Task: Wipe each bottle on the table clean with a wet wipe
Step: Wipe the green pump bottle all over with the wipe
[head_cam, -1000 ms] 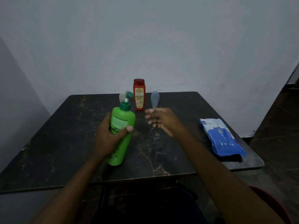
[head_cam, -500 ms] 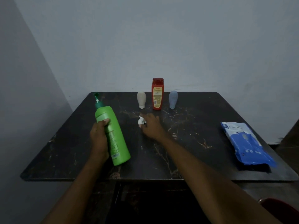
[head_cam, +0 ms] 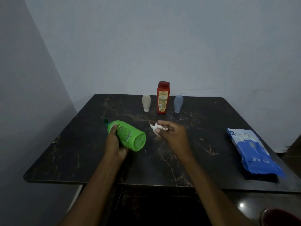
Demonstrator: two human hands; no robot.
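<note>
Three bottles stand in a row at the back of the table (head_cam: 68, 154): a squeeze tube (head_cam: 146, 103) on the left, a flip-cap bottle (head_cam: 163, 97) in the middle, another tube (head_cam: 178, 103) on the right. In front of them and to the left, a pump bottle (head_cam: 128, 135) is tipped with its base toward the camera; the wet-wipe pack (head_cam: 254, 152) lies at the right edge.

The left hand (head_cam: 114, 144) covers much of the near side of the tilted green plastic pump bottle (head_cam: 128, 136), and its dark green pump top (head_cam: 106, 121) is mostly hidden behind it. Most of the crumpled white wet wipe (head_cam: 154, 127) is buried in the right hand (head_cam: 171, 133). The label print on the tall red plastic bottle (head_cam: 163, 97) is too small to read. A dark red rounded object (head_cam: 280, 217) is cut off at the bottom right corner.
</note>
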